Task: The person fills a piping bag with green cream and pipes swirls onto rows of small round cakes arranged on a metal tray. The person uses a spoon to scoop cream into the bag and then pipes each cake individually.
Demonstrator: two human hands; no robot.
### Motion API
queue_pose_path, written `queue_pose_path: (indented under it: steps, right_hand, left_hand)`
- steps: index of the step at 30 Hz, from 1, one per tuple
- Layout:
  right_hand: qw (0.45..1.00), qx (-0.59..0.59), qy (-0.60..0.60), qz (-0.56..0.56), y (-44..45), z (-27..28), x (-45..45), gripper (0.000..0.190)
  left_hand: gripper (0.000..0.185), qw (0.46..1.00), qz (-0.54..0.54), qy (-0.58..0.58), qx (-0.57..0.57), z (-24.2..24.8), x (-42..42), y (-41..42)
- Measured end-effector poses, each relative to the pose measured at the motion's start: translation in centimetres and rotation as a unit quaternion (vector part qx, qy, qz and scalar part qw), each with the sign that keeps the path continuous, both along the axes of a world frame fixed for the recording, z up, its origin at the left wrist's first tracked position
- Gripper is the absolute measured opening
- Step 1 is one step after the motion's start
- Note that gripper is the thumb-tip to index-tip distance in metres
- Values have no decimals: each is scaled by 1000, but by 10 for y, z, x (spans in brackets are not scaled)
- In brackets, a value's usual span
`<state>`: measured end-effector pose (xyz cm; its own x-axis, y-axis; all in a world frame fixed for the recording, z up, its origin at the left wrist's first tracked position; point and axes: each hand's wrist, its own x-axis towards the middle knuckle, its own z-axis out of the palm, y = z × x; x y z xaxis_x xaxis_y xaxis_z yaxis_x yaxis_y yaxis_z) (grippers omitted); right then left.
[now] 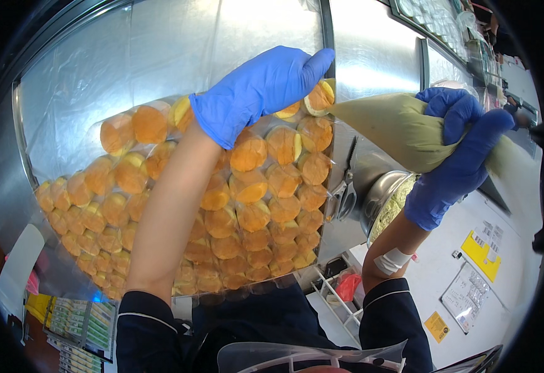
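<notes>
My right hand (463, 135), in a blue glove, grips a piping bag (388, 126) full of pale green filling. The bag's narrow tip points left and meets a clear cup with a round of sponge cake (321, 99) at the far right corner of the batch. My left hand (267, 88), also gloved in blue, is over the back row beside that cup, thumb stretched right. Its fingers are hidden beneath the palm, so whether it holds anything does not show. Below my left arm, many clear cups with browned sponge rounds (253, 217) stand in close rows.
The cups stand on a plastic-covered metal worktop (160, 46). Right of them lie scissors (347, 186) and a steel bowl (370, 210) of pale green filling. A white organizer (321, 291) holds a red bag. At lower left is a rack of packaged items (78, 321).
</notes>
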<state>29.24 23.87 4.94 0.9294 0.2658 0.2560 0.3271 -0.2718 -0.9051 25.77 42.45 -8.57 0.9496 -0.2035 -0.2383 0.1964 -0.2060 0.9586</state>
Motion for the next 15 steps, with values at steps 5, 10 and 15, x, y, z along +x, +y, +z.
queue_pose_path:
  steps: [5, 10, 15]
  right_hand:
    - [995, -68, -68, -26, 5, 0, -3, 70]
    - [996, -34, -79, 25, -1, -5, 7, 72]
    - [995, 68, -8, 74, -8, -6, 14, 68]
  left_hand:
    - [70, 1000, 1, -4, 5, -1, 0, 0]
    - [71, 1000, 6, 0, 3, 0, -1, 0]
    - [71, 1000, 2, -3, 0, -1, 0, 1]
